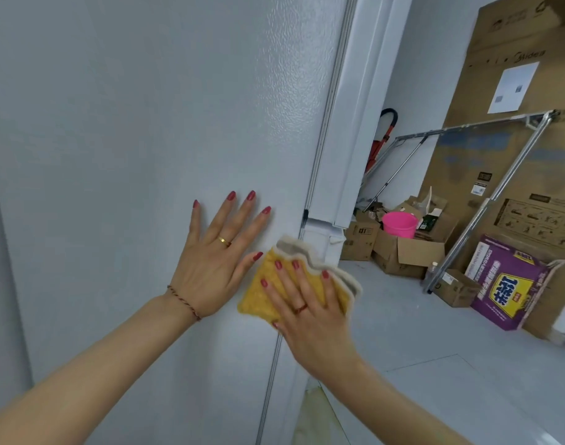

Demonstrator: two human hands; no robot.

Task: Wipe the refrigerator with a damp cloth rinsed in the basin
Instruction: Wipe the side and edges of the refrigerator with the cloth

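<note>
Yellow cloth (268, 293) lies pressed flat against the white refrigerator (146, 123) under the right hand's (310, 309) straight fingers; at its 9 o'clock, the left hand (217, 255) rests flat, fingers spread, grasping nothing.

The scene is bright and evenly lit with a cool, bluish-white tone. A soft glare lies on the textured refrigerator (146, 123) side near its right edge, so light seems to come from the upper right. Shadows are weak; only a faint one sits under the left hand (217, 261) and the cloth (265, 297). The wide-angle lens bends straight lines, and the metal rack (499, 187) looks curved. The far cardboard box (515, 75) is slightly soft, and its print is hard to read.
</note>
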